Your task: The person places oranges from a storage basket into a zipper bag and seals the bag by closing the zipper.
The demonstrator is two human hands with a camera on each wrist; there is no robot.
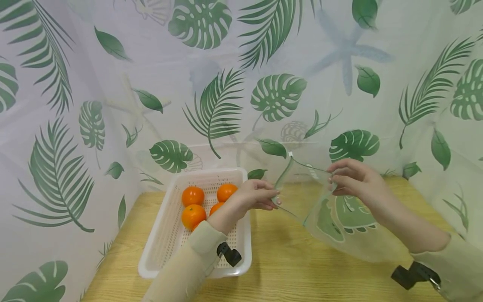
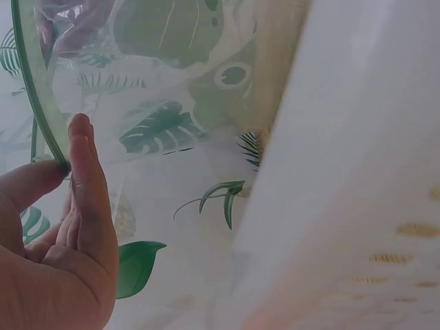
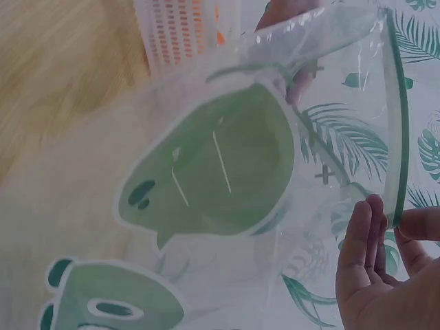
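Note:
Between the two hands a clear zip bag (image 1: 320, 209) with a green cartoon print hangs over the table, its green-edged mouth spread apart. My left hand (image 1: 256, 195) pinches one side of the mouth between thumb and fingers; the left wrist view shows the left hand (image 2: 69, 220) at the green zip strip. The opposite side of the mouth is pinched by my right hand (image 1: 354, 182), and the right wrist view has that right hand (image 3: 385, 261) at the strip's end. The bag's printed face (image 3: 213, 172) fills much of that view. No contents show inside it.
A white perforated plastic basket (image 1: 151, 251) stands on the wooden table (image 1: 279, 268), left of the bag. Several oranges (image 1: 194, 216) lie in it, some hidden behind the left forearm. A leaf-patterned curtain (image 1: 234, 54) hangs behind and along the sides.

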